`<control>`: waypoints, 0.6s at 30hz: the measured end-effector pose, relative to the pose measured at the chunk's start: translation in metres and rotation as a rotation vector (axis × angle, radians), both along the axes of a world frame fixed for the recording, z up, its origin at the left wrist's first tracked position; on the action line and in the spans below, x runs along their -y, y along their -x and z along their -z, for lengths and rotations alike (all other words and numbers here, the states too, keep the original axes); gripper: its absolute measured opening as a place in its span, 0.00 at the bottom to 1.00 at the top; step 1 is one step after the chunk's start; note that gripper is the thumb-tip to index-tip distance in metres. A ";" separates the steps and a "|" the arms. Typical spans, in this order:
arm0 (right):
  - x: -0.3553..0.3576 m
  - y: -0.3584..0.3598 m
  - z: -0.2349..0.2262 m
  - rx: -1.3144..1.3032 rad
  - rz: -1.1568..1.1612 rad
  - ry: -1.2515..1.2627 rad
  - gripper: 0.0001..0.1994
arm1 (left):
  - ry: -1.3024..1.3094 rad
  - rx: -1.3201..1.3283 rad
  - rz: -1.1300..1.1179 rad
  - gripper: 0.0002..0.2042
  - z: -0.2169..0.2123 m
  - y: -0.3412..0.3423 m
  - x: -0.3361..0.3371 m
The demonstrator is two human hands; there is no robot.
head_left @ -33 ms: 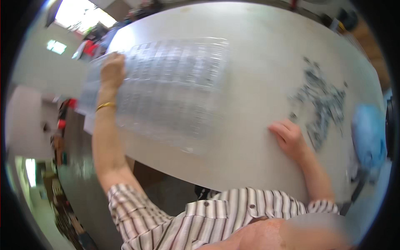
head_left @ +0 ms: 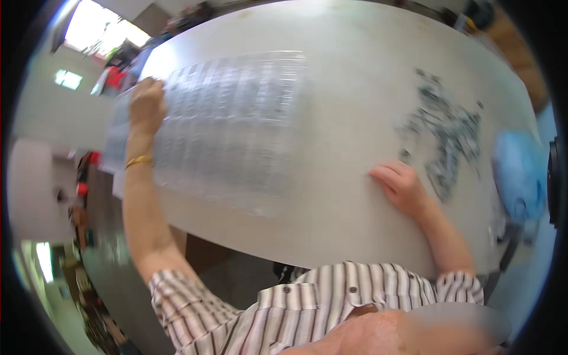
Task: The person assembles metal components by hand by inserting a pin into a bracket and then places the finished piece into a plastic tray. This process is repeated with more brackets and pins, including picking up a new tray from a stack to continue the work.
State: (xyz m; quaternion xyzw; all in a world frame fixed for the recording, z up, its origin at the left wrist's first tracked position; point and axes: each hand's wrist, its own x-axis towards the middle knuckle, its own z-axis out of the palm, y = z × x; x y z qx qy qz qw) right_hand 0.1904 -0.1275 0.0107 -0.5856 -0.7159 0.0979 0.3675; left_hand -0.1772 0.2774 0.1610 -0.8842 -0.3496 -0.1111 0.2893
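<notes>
A large sheet of clear plastic trays (head_left: 236,127) with rows of small compartments lies on the left half of a white table (head_left: 337,231). My left hand (head_left: 147,105), with a gold bracelet at its wrist, is over the far left part of the trays. Its fingers are closed, and whatever is between them is hidden. My right hand (head_left: 402,186) rests on the table, fingers curled together, with nothing visible in it. Just beyond it lies a loose pile of small grey metal-looking parts (head_left: 447,139), blurred in detail.
A blue plastic bag (head_left: 519,174) with something in it sits at the table's right edge. Beyond the table's left side are a grey floor (head_left: 115,260) and stacked goods. The table's near edge runs close to my striped shirt (head_left: 337,290).
The whole view has shifted slightly, so the table and its things sit a little further left. My left hand has come slightly nearer along the trays; my right hand rests much as before.
</notes>
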 end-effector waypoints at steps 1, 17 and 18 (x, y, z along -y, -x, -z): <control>-0.005 -0.001 -0.002 0.019 -0.040 -0.014 0.10 | -0.073 0.016 0.142 0.07 -0.015 -0.009 0.016; -0.017 0.004 0.035 0.275 0.093 -0.295 0.09 | 0.448 0.180 0.697 0.10 0.045 -0.287 0.285; -0.017 0.004 0.034 0.269 0.078 -0.315 0.08 | 0.510 0.148 0.643 0.11 0.060 -0.299 0.278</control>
